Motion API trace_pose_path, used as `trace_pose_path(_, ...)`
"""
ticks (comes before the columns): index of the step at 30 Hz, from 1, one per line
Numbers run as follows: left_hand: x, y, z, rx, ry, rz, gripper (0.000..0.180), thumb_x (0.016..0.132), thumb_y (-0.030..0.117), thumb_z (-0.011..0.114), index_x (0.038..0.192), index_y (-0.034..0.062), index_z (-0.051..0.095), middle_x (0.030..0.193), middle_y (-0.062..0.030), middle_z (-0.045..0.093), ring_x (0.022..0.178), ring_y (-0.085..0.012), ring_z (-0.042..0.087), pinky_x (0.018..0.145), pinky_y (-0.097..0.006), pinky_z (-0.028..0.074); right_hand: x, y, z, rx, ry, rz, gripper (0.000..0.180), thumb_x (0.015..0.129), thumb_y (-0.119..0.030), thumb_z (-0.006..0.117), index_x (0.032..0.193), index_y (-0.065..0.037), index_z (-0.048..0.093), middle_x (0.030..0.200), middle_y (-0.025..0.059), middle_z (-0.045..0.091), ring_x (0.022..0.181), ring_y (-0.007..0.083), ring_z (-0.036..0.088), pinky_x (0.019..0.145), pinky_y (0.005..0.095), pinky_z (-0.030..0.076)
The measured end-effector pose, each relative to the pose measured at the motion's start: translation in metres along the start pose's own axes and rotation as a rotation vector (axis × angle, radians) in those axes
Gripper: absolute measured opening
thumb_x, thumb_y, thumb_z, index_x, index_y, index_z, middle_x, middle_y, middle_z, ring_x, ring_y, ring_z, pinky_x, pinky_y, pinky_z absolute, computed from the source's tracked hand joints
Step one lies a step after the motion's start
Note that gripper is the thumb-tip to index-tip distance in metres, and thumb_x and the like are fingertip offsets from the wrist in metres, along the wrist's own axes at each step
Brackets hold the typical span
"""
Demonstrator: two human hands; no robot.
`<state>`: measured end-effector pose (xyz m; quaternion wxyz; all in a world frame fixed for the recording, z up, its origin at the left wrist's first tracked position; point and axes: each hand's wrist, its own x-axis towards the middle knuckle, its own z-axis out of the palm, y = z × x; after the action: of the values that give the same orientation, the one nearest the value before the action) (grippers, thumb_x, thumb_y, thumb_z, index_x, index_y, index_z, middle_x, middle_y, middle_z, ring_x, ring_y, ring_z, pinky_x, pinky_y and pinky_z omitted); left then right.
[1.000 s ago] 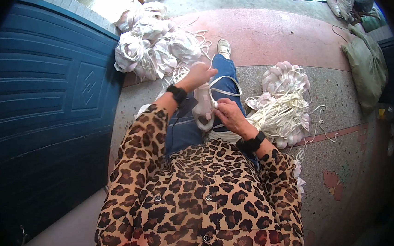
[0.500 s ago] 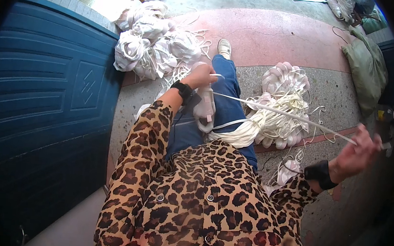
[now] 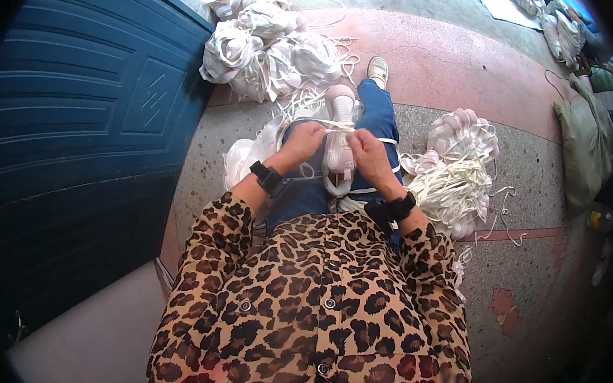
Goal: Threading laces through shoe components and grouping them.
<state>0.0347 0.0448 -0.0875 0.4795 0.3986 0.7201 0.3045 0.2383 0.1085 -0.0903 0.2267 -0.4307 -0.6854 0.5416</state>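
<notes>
Between my knees stands a pale pink and white knit shoe [image 3: 338, 151], its toe pointing away from me. Just above it runs a white shoelace [image 3: 339, 127], stretched from hand to hand across the shoe. My left hand [image 3: 306, 144] is closed, pinching the lace on the shoe's left side, where a loop hangs over my thigh. Close to the shoe's right side, my right hand [image 3: 368, 154] is closed on the lace too. Whether the lace passes through the eyelets there is too small to tell.
A large heap of pale shoe uppers [image 3: 260, 47] lies on the floor at far left, beside a blue door [image 3: 97, 103]. To my right are more stacked uppers [image 3: 464, 132] and a bundle of cream laces [image 3: 452, 192]. A grey-green sack [image 3: 585, 148] leans at far right.
My right hand has come in from far right, where it held the lace drawn out long, to beside the shoe. My left hand has moved slightly nearer. The view has shifted left.
</notes>
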Motion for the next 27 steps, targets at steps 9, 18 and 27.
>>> trace_pose_path(9, 0.048, 0.035, 0.031, 0.501, -0.046, 0.399, 0.026, 0.093, 0.029, 0.062, 0.104, 0.0083, 0.074, 0.095, -0.0189, 0.072, 0.093, -0.0349, 0.070, 0.080, -0.045, 0.054, -0.013, 0.006, -0.015, -0.486, -0.104, 0.169, 0.047, 0.095, -0.043, 0.053, 0.084, 0.000, 0.067, 0.087, 0.0272, 0.068, 0.089, 0.0459, 0.066, 0.077, 0.0529, 0.052)
trace_pose_path(18, 0.065, 0.048, 0.031, 0.829, -0.075, 0.241, 0.028, 0.094, 0.033, 0.059, 0.102, 0.0118, 0.075, 0.097, -0.0170, 0.073, 0.093, -0.0370, 0.070, 0.082, -0.047, 0.054, -0.028, 0.018, -0.010, -0.492, -0.097, -0.018, 0.040, 0.097, -0.039, 0.054, 0.082, -0.004, 0.064, 0.078, 0.0254, 0.066, 0.077, 0.0457, 0.066, 0.068, 0.0545, 0.051)
trace_pose_path(27, 0.014, -0.003, -0.019, 0.134, -0.030, 0.098, 0.026, 0.093, 0.027, 0.065, 0.094, 0.0018, 0.072, 0.081, -0.0165, 0.071, 0.074, -0.0288, 0.069, 0.069, -0.039, 0.052, -0.016, 0.023, -0.054, 0.409, -0.132, 0.557, 0.036, 0.099, -0.045, 0.063, 0.084, -0.012, 0.065, 0.058, -0.0092, 0.041, 0.043, 0.0032, 0.033, 0.039, 0.0226, 0.024)
